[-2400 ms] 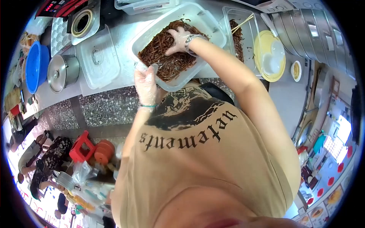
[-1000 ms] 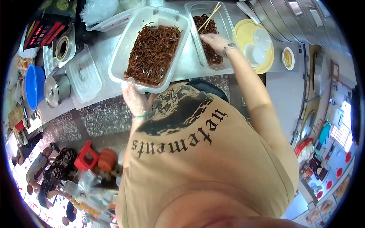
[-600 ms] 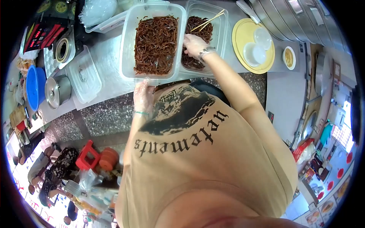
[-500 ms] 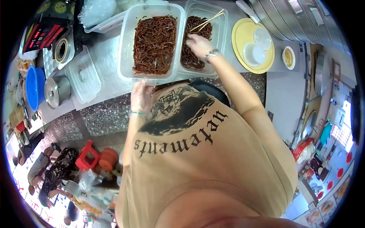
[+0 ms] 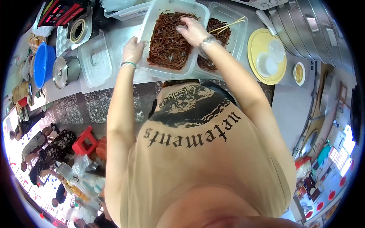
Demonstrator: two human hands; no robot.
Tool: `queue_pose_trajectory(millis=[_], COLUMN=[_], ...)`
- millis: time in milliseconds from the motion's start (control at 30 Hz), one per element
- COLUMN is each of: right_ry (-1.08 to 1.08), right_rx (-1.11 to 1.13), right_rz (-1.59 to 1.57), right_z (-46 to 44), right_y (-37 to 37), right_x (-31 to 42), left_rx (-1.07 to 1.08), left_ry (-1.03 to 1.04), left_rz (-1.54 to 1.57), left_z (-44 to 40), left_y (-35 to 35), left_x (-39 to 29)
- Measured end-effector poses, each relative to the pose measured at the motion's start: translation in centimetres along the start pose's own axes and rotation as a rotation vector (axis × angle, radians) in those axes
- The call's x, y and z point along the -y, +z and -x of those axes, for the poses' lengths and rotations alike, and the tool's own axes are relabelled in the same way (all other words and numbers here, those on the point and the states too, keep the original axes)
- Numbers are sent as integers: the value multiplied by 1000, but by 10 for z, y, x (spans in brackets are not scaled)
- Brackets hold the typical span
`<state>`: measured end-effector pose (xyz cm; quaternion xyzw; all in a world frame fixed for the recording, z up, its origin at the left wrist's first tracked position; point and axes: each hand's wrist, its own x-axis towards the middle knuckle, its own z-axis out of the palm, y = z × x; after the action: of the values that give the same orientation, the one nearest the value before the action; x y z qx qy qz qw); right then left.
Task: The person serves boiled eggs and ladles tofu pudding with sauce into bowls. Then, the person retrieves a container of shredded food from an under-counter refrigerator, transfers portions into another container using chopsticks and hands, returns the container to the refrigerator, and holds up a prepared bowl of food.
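A large translucent plastic tub (image 5: 200,18) holds dark brown, shredded, noodle-like food (image 5: 169,45). My left hand (image 5: 133,51), in a clear glove, grips the tub's left side, its fingertips partly hidden. Over the food in this tub reaches my gloved right hand (image 5: 193,32), fingers apart and touching the top of the strips; no lump shows in it. Just right of it, partly covered by my forearm, stands a smaller clear tub (image 5: 240,36) with the same food. Light wooden chopsticks (image 5: 230,25) lie across that smaller tub.
To the right are a yellow round tray (image 5: 254,62) with clear plastic cups, a small bowl (image 5: 299,73) and stacked metal steamers (image 5: 300,30). On the left sit a clear lid (image 5: 95,60), a steel pot (image 5: 66,72) and a blue basin (image 5: 45,64). People are at lower left.
My right hand has moved left from the smaller tub into the large one. My left hand has gone from the large tub's front edge up to its left side. The view has shifted.
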<state>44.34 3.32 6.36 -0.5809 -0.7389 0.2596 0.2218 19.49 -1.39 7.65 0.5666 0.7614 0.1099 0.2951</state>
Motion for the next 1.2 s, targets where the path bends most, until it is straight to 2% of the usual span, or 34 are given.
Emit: queue_pose_trajectory(millis=[33, 67, 100, 167, 300, 367, 433, 467, 500, 567, 600, 633, 700, 733, 800, 900, 933, 1000, 1033, 1067, 1133, 1200], right_ry=[99, 262, 367, 598, 521, 303, 182, 109, 9, -102, -126, -144, -261, -259, -251, -16, 288, 714, 720, 805, 886, 492], right_rx=[-5, 146, 158, 75, 177, 432, 661, 684, 540, 400, 309, 207, -90, -255, -410, -594, -536, -243, -248, -167, -90, 162], right_rz=[28, 36, -7, -332, -445, -191, -100, 118, 251, 316, 244, 346, 503, 487, 554, 690, 789, 353, 350, 148, -60, 378], right_z=[-10, -24, -34, -45, -53, -61, -45, -32, -23, -19, -19, -17, -6, 4, 23, 54, 70, 84, 88, 90, 92, 96], right_y=[11, 2, 3, 10, 44, 68, 53, 38, 39, 19, 9, -6, -37, -46, -84, -122, -124, -136, -128, -114, -99, -90], right_x=[-5, -4, -8, -9, 6, 8, 46, 63, 64, 53, 46, 37, 1, -21, -50, -112, -140, -164, -180, -202, -226, -233], left_rx=[-9, -41, -45, -38, -96, -148, -234, -212, -210, -180, -177, -155, -125, -106, -55, -51, -50, -19, -6, -2, -2, 2], left_ry=[-12, -13, -16, -16, -16, 30, 130, 121, 121, 106, 105, 52, 2, -53, -100, -193, -202, -225, -256, -246, -213, -186], left_rz=[104, 120, 117, 187, 176, 124, 22, 49, 54, 98, 103, 133, 167, 240, 272, 368, 499, 548, 590, 707, 744, 774], left_z=[0, 11, 19, 33, 49, 55, 61, 63, 61, 57, 56, 54, 50, 49, 50, 43, 43, 47, 47, 46, 55, 59], left_y=[-1, -4, -7, -16, -32, -36, -37, -40, -39, -37, -38, -40, -40, -37, -41, -29, -25, -25, -27, -26, -31, -27], left_x=[-5, -16, -21, -31, -41, -42, -44, -49, -48, -45, -44, -43, -35, -29, -26, -4, -5, -19, -24, -24, -45, -56])
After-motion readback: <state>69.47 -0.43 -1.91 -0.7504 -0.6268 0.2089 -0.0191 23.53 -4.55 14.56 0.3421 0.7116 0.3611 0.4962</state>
